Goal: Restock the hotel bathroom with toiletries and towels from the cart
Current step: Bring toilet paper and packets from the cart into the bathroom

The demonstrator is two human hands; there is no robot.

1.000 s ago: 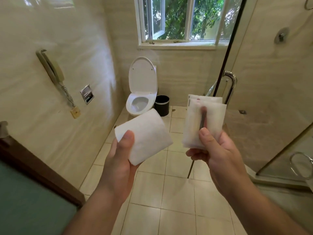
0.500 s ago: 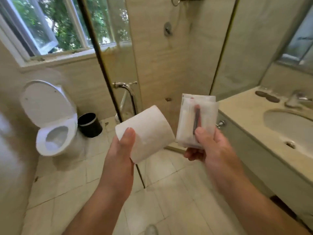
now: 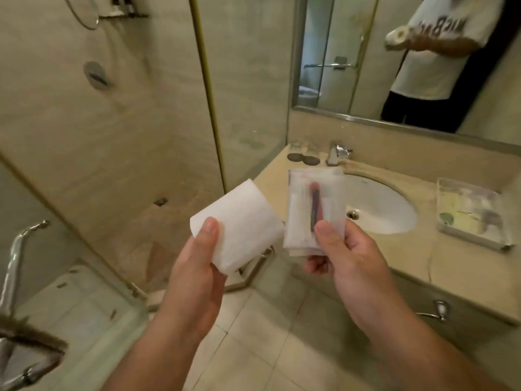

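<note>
My left hand [image 3: 197, 266] grips a white toilet paper roll [image 3: 239, 224], thumb on top, held in front of me above the floor. My right hand [image 3: 346, 258] pinches a stack of translucent white toiletry packets [image 3: 307, 204], thumb pressed on the front one; a dark slim item with a red end shows through the wrapper. Both are held just left of the vanity counter [image 3: 408, 255] and its white sink [image 3: 383, 204].
A clear tray [image 3: 470, 215] with small items sits on the counter's right side. A chrome tap [image 3: 338, 153], two glasses and two dark coasters stand at the back. The mirror [image 3: 338, 52] hangs above. The glass shower enclosure [image 3: 127, 136] and its door handle [image 3: 14, 266] fill the left.
My view has swung right, from the toilet and window past the shower to the vanity and mirror. Both hands keep the same hold on the roll and the packets.
</note>
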